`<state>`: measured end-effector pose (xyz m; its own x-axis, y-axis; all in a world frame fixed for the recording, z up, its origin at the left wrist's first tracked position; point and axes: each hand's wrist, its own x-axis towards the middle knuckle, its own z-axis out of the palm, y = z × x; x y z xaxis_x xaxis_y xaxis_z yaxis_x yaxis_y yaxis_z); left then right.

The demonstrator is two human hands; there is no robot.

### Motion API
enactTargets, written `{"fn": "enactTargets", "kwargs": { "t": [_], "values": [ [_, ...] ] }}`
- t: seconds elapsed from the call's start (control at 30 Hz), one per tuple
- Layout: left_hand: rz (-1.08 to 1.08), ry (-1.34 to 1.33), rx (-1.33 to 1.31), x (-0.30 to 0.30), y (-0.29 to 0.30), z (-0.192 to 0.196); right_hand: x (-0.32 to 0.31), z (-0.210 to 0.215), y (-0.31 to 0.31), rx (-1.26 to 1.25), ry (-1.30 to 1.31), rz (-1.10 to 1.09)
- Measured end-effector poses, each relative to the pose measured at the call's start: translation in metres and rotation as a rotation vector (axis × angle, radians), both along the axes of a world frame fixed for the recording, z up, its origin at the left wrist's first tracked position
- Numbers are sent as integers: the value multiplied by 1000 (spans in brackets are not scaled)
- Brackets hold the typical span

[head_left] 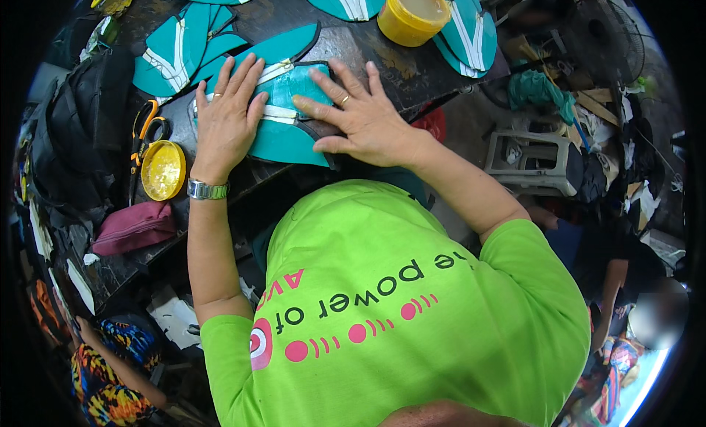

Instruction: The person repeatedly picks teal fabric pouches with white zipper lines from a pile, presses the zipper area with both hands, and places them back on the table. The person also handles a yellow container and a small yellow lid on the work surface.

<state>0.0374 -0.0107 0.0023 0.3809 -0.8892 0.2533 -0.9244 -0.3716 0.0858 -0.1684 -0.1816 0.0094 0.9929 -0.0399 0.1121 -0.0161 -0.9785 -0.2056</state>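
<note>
Under both my hands lies a teal sheet piece (290, 141) with white strips and dark edging, flat on the dark table (254, 183). My left hand (228, 114) presses on its left part, fingers stretched out. Fingers spread, my right hand (360, 118) rests its fingertips on the right part, beside the dark edging. Neither hand grips anything. The piece's middle looks shiny, and my hands cover some of it. Left of my left hand are orange-and-black scissors (137, 136) and a yellow round lid (163, 171) with whitish residue.
Similar teal pieces (176, 48) overlap at the far left, and more (471, 33) at the far right beside a yellow tub (414, 15) of pale stuff. A maroon pouch (134, 230) and black bag (81, 133) lie left. Right are a grey stool (531, 162) and fan (603, 41). People sit nearby.
</note>
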Motion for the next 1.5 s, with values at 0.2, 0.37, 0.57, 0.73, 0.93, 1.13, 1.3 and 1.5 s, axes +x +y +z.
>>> {"fn": "enactTargets", "kwargs": {
  "t": [0.2,0.37,0.57,0.73,0.93,1.13,1.3,1.5],
  "values": [
    [-29,30,-57,-4,5,4,15,20,-26,292,66,95],
    [-38,56,-75,-11,13,7,43,15,-57,399,-140,-126],
    [-33,85,-103,-12,13,9,68,-9,-48,-6,-73,-198],
    [-10,105,-125,-13,12,8,60,-7,-35,-76,-5,-164],
    [1,117,-133,-14,10,8,68,4,-19,73,76,6],
    [-4,116,-169,-13,13,9,75,4,-41,-112,-94,-161],
    [34,129,-189,-15,10,6,75,-2,-35,-381,-104,-65],
    [93,95,-227,-14,9,2,92,-5,-27,-245,-85,19]
  ]
}}
